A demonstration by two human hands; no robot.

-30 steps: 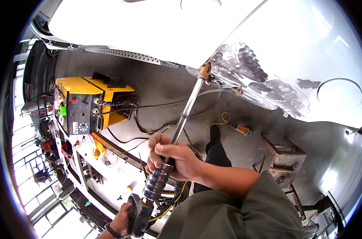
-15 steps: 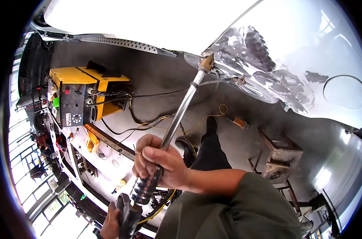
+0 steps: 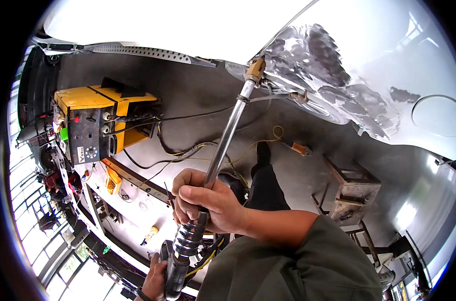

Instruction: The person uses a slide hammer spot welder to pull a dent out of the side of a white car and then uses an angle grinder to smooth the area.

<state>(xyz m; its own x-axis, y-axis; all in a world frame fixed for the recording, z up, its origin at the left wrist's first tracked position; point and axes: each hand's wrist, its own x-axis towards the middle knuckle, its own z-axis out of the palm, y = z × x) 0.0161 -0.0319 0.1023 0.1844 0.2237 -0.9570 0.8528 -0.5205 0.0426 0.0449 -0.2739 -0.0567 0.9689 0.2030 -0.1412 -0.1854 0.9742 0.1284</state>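
Around the shaft of a slide-hammer dent puller, just above its ribbed black lower part, my right hand is closed. My left hand grips the dark handle at the tool's lower end; some of its fingers are hidden. The brass-coloured head at the far end meets the edge of a white car body panel; the exact contact is too small to make out. Right of the head, the panel's paint is ground away to a patch of bare grey metal.
A yellow spot-welding machine stands on the left, with black cables running from it. An orange-and-grey power tool lies on the floor. A worn stool stands at right. My foot is between them.
My left hand and the tool's handle have come up and to the right. My right hand still grips the shaft, and the brass head stays at the panel edge.
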